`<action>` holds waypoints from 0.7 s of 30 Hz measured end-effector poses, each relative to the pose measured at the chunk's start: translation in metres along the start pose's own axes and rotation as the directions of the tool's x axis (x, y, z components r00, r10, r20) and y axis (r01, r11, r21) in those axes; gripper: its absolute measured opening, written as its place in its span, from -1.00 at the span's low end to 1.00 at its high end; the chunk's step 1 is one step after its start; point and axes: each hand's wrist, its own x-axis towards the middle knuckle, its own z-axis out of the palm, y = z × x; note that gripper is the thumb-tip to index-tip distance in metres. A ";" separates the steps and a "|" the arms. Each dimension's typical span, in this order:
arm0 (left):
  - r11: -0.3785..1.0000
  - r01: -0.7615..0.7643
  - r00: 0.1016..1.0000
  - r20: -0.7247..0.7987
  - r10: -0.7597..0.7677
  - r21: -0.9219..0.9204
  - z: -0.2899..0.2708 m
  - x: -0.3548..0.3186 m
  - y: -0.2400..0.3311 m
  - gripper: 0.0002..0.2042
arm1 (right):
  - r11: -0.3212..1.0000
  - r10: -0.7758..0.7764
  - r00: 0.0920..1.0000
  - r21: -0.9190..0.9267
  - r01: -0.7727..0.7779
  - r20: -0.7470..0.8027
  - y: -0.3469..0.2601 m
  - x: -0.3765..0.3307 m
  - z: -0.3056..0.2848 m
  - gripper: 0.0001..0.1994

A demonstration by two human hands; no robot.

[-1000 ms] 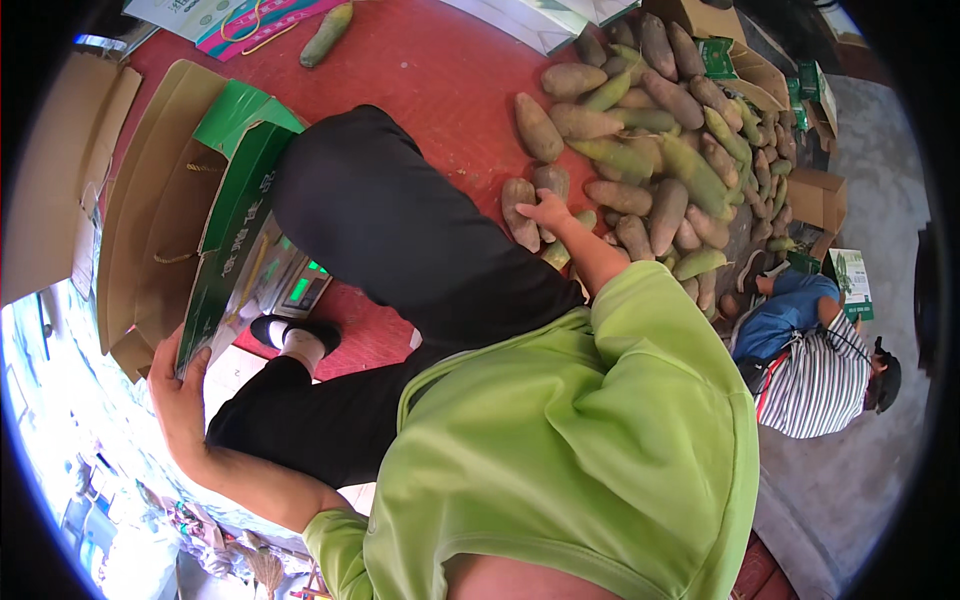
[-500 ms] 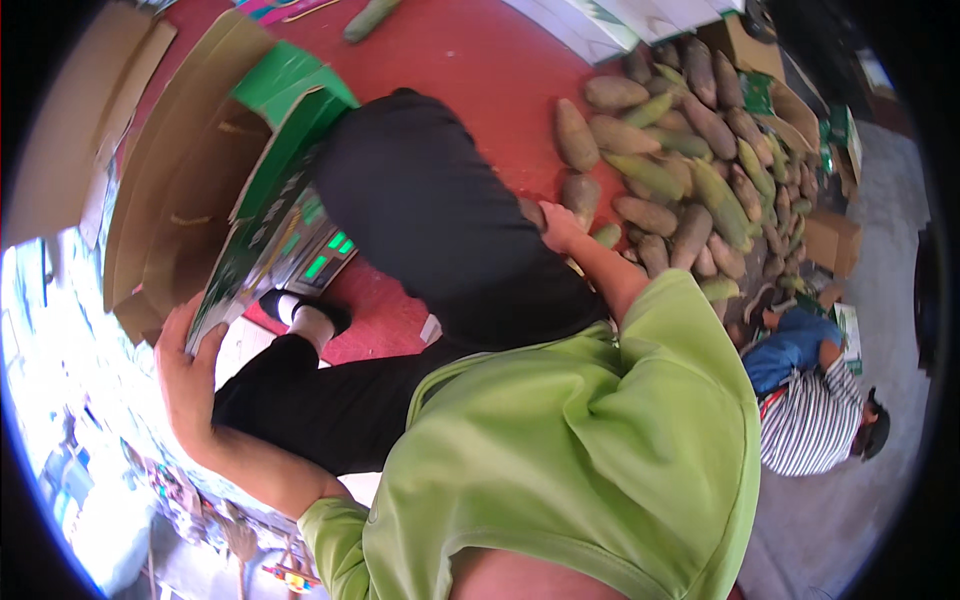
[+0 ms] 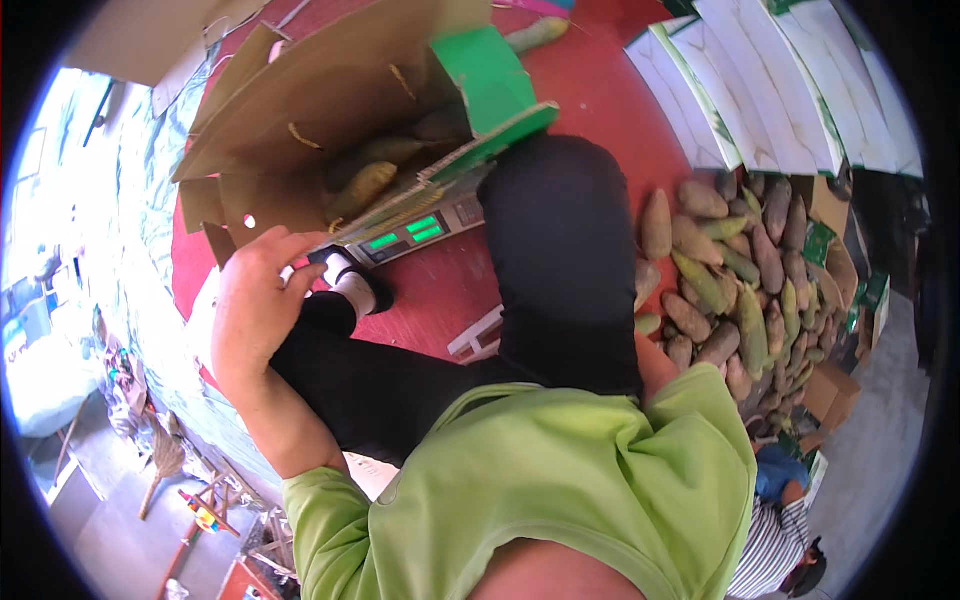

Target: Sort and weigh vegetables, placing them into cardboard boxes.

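My left hand (image 3: 262, 295) is at the near left corner of an open cardboard carton (image 3: 255, 205), its fingers and thumb closed about the edge of the front flap. Inside the carton lie a few long oval vegetables (image 3: 365, 188), brown to green. The carton stands on a digital scale (image 3: 408, 236) with a lit green display. My right hand is hidden behind my right leg; only part of the right forearm (image 3: 655, 365) shows. Beyond that leg spreads a heap of the same brown-and-green vegetables (image 3: 750, 320).
The floor covering (image 3: 590, 85) is red. White cartons (image 3: 770, 85) stand at the far right. A single vegetable (image 3: 537, 35) lies behind the open carton. At lower right, a person in a striped top (image 3: 770, 545) bends near the heap. A broom (image 3: 160, 460) is at lower left.
My view has swung left, bringing the carton's inside and the scale display into fuller sight. My right hand, earlier visible beside the knee near the heap, has gone behind my leg.
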 end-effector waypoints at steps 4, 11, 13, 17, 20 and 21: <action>0.999 0.047 0.999 0.023 -0.047 0.004 -0.003 -0.006 0.003 -0.73 | 0.996 -0.050 0.999 0.078 0.048 0.018 -0.029 0.018 -0.006 -0.36; 0.997 -0.034 0.999 0.025 0.032 0.063 0.000 -0.006 0.002 -0.70 | 0.968 -0.069 0.997 0.242 0.059 0.036 -0.065 0.029 -0.021 -0.38; 0.998 -0.017 1.000 0.023 0.016 0.064 -0.001 -0.006 0.002 -0.70 | 0.956 -0.066 0.997 0.288 0.051 0.043 -0.068 0.027 -0.026 -0.39; 0.998 -0.020 0.999 0.027 0.019 0.066 -0.004 -0.005 0.002 -0.72 | 0.925 -0.051 0.997 0.378 0.026 0.055 -0.069 0.020 -0.039 -0.39; 0.996 -0.030 1.000 0.009 0.029 0.090 -0.003 -0.004 0.001 -0.73 | 0.897 -0.038 0.997 0.443 0.005 0.065 -0.071 0.010 -0.051 -0.40; 0.996 -0.028 1.000 0.005 0.028 0.086 -0.003 -0.005 0.000 -0.73 | 0.886 -0.034 0.997 0.464 -0.001 0.068 -0.071 0.006 -0.056 -0.40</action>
